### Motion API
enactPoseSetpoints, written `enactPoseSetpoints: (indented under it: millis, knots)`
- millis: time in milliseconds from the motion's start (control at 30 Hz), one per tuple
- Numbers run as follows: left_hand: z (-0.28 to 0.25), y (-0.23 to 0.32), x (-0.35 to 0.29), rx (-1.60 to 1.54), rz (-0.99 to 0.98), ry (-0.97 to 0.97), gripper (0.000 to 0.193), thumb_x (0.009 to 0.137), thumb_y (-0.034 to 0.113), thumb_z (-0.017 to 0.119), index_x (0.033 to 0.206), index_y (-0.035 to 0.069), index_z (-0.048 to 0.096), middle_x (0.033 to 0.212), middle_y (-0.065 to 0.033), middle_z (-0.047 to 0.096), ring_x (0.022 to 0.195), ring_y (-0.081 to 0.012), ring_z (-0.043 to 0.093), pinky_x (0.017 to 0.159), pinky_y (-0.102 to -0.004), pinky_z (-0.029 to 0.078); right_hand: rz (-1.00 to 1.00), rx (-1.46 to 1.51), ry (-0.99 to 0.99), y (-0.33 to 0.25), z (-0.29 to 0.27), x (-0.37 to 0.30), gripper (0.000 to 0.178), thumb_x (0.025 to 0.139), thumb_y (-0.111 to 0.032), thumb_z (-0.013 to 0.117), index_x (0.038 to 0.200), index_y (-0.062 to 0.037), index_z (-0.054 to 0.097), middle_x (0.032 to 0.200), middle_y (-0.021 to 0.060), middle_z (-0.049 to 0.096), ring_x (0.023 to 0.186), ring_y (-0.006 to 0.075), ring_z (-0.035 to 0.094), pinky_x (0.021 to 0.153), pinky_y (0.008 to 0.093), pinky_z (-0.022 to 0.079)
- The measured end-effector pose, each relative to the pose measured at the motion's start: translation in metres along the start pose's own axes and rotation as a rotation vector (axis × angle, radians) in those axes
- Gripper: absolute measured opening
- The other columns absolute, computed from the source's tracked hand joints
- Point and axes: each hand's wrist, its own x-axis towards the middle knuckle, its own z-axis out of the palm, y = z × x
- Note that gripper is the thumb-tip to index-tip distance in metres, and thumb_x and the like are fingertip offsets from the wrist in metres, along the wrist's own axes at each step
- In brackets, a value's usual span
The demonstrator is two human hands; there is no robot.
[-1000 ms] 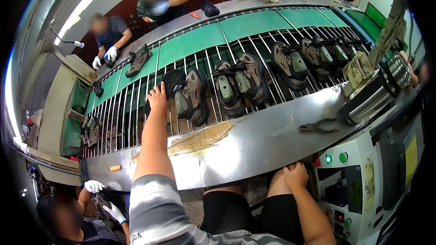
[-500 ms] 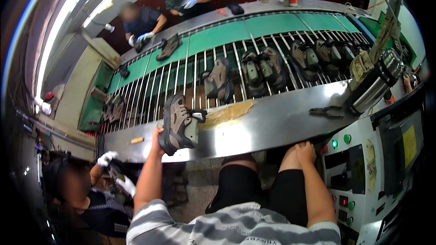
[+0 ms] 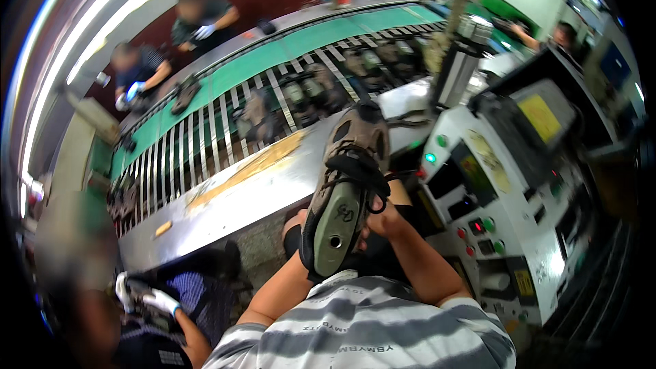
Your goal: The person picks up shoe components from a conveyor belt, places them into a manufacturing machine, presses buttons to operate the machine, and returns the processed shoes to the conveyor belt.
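A brown and black shoe [image 3: 360, 135] with a grey-green shoe last [image 3: 336, 224] inside it is held up before my body, toe pointing away. Black laces hang loose over its opening, and a round metal-rimmed hole shows in the last's top. My right hand [image 3: 383, 222] is closed on the shoe's right side near the opening. My left hand [image 3: 298, 264] reaches behind the heel and supports the shoe there; most of its fingers are hidden.
Past a metal ledge [image 3: 225, 217], a slatted rack [image 3: 205, 143] bears several similar shoes. Pliers [image 3: 408, 120] and a steel flask [image 3: 459, 68] are on the right, above a control panel [image 3: 471, 198]. A gloved co-worker [image 3: 147, 301] sits at lower left; two others work across the line.
The shoe has moved from over the ledge to in front of my body, turning toe-away. My right hand has left my thigh and taken hold of it. My view has swung right.
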Motion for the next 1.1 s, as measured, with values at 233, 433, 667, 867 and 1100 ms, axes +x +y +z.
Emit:
enactPoseSetpoints:
  millis: [233, 433, 667, 867, 1100]
  knots:
    - [0.02, -0.106, 0.1, 0.87, -0.433, -0.031, 0.035, 0.096, 0.028, 0.053, 0.113, -0.002, 0.062, 0.103, -0.0102, 0.066, 0.093, -0.0177, 0.062, 0.084, -0.0311, 0.05, -0.742, -0.079, 0.293, -0.097, 0.092, -0.127, 0.068, 0.08, -0.038, 0.06, 0.137, -0.0036, 0.044, 0.132, 0.0148, 0.055, 0.119, 0.0327, 0.054, 0.105, 0.0452, 0.041]
    - [-0.073, -0.2, 0.156, 1.166, -0.481, 0.05, 0.028, 0.093, 0.024, 0.058, 0.093, -0.001, 0.069, 0.076, -0.0084, 0.068, 0.072, -0.0166, 0.065, 0.066, -0.0285, 0.049, -1.112, -0.364, 0.83, -0.158, 0.128, -0.306, 0.067, 0.08, -0.04, 0.058, 0.135, -0.0045, 0.046, 0.131, 0.0157, 0.055, 0.119, 0.0333, 0.054, 0.104, 0.0454, 0.042]
    - [-0.115, -0.247, 0.178, 1.642, -0.238, 0.033, 0.026, 0.085, 0.024, 0.063, 0.091, 0.0, 0.069, 0.076, -0.0142, 0.069, 0.07, -0.0239, 0.068, 0.067, -0.0332, 0.052, -1.147, -1.045, 1.735, -0.306, 0.193, -0.452, 0.069, 0.074, -0.023, 0.07, 0.135, -0.0051, 0.046, 0.111, 0.0113, 0.06, 0.089, 0.0244, 0.061, 0.079, 0.0369, 0.051]
    - [-0.105, -0.248, 0.189, 1.677, -0.25, 0.062, 0.026, 0.084, 0.023, 0.062, 0.09, 0.0, 0.07, 0.08, -0.0197, 0.068, 0.074, -0.0316, 0.068, 0.068, -0.037, 0.053, -0.379, -1.355, 2.561, -0.442, 0.213, -0.458, 0.096, 0.065, -0.035, 0.071, 0.147, -0.0043, 0.032, 0.132, 0.0193, 0.053, 0.111, 0.0338, 0.058, 0.09, 0.0398, 0.047]
    - [-0.108, -0.25, 0.197, 1.617, -0.268, 0.13, 0.026, 0.084, 0.023, 0.062, 0.09, -0.001, 0.069, 0.077, -0.0184, 0.068, 0.07, -0.0295, 0.068, 0.066, -0.0358, 0.052, 0.656, -1.557, 2.623, -0.501, 0.134, -0.469, 0.098, 0.06, -0.045, 0.066, 0.145, -0.0061, 0.037, 0.146, 0.0165, 0.042, 0.131, 0.0308, 0.046, 0.105, 0.0387, 0.039]
